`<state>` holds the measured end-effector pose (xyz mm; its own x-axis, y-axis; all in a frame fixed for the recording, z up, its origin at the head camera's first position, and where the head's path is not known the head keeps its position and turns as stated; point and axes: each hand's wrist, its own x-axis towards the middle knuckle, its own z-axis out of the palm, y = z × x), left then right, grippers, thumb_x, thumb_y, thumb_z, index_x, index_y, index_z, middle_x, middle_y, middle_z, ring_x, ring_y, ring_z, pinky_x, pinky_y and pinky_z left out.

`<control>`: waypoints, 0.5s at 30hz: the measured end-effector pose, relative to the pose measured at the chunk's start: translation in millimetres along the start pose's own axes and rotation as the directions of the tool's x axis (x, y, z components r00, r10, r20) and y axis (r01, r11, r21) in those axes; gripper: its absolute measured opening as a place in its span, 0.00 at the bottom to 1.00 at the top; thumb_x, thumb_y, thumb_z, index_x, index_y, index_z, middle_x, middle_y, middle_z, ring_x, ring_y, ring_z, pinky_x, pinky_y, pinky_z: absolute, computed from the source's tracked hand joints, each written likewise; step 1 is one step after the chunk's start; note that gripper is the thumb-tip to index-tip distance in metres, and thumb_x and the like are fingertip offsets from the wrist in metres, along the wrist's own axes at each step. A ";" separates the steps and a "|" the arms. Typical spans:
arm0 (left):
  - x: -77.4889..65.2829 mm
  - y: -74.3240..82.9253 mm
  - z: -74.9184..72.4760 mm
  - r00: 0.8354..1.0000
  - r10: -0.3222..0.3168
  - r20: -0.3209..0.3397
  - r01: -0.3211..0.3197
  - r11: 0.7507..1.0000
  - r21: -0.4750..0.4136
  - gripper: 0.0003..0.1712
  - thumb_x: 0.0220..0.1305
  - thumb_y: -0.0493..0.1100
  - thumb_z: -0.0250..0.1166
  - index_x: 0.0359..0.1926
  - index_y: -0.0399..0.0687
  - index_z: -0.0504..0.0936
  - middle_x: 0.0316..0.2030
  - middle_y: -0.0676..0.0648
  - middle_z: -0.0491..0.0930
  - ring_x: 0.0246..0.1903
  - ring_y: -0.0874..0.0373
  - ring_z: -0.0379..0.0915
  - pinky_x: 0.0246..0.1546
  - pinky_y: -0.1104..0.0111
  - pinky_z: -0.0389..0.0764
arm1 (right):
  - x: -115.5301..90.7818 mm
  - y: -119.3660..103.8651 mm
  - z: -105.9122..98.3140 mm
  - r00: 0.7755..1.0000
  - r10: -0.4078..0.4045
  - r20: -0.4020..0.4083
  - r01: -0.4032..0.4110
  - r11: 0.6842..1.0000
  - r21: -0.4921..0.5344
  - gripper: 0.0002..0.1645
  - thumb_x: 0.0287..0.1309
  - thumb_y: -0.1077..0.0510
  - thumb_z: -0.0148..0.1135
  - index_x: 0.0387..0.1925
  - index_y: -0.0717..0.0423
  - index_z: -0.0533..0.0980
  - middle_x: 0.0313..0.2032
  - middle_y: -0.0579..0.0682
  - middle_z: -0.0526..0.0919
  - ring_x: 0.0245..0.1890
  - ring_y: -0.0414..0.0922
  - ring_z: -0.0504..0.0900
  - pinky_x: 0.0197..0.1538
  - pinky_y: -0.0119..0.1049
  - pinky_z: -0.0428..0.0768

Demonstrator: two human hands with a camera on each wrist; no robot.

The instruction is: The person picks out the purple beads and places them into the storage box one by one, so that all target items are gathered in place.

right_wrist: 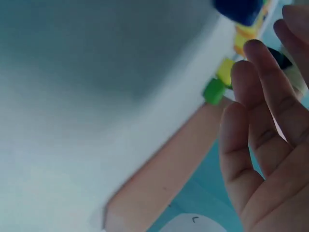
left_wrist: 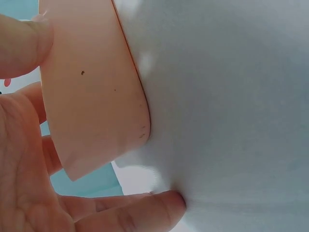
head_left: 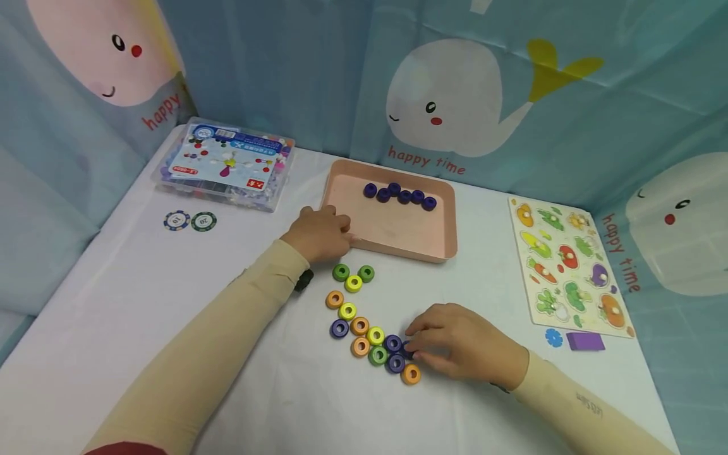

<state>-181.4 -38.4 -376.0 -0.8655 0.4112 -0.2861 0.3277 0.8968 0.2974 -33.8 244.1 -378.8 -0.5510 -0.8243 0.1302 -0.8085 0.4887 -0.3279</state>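
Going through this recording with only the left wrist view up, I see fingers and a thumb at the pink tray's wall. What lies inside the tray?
Observer: Six dark purple rings sit toward the far side of the pink tray, in the head view.

Operator: And where is the right hand?

Observer: The right hand is over the table, its fingertips at a partly hidden purple ring; whether it grips that ring, I cannot tell.

Operator: What lies on the table to the tray's right?

Observer: A vegetable picture board lies there, seen in the head view.
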 end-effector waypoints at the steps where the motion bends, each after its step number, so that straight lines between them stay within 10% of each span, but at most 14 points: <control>1: 0.8 -0.1 0.8 1.000 0.001 0.000 -0.001 1.000 0.005 0.24 0.72 0.60 0.52 0.56 0.51 0.78 0.51 0.44 0.75 0.51 0.44 0.70 0.59 0.48 0.68 | -2.2 -0.1 2.4 1.000 0.003 0.014 -0.003 1.000 -0.004 0.08 0.57 0.52 0.72 0.41 0.39 0.85 0.47 0.37 0.85 0.49 0.34 0.80 0.52 0.36 0.80; 15: 3.5 -0.3 0.5 1.000 -0.021 0.007 0.021 0.999 -0.025 0.24 0.71 0.60 0.53 0.56 0.52 0.78 0.51 0.44 0.74 0.49 0.41 0.67 0.55 0.49 0.71 | 0.1 6.7 2.0 0.999 -0.039 0.011 0.039 0.996 -0.075 0.11 0.55 0.53 0.72 0.41 0.41 0.81 0.47 0.38 0.84 0.47 0.36 0.80 0.51 0.35 0.79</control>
<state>-184.3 -37.1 -377.5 -0.8696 0.3933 -0.2984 0.2998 0.9009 0.3137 -38.9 246.8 -382.9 -0.5172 -0.8455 0.1328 -0.8427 0.4760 -0.2514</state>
